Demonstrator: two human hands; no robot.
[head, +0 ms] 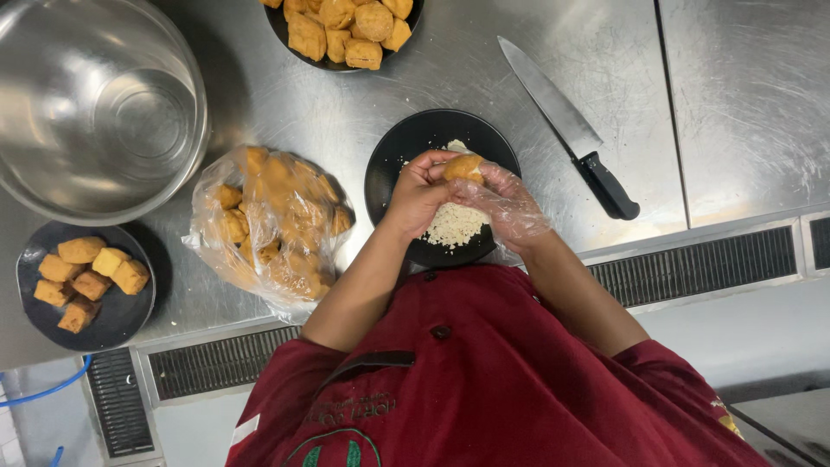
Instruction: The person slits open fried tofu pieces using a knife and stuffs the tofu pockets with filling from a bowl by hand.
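Observation:
Both my hands meet over a black plate (391,157) in front of me. My bare left hand (417,192) and my right hand (508,203), which wears a thin clear plastic glove, together hold one golden-brown fried puff (464,166). Under them, on the near half of the plate, lies a heap of white crumbly stuff (454,227). A few white crumbs are scattered across the plate's far part.
A clear plastic bag of fried puffs (272,220) lies left of the plate. A large steel bowl (95,104) stands far left, with a small black plate of puffs (121,324) near it. Another black plate of puffs (285,33) sits at the back. A black-handled knife (566,125) lies to the right.

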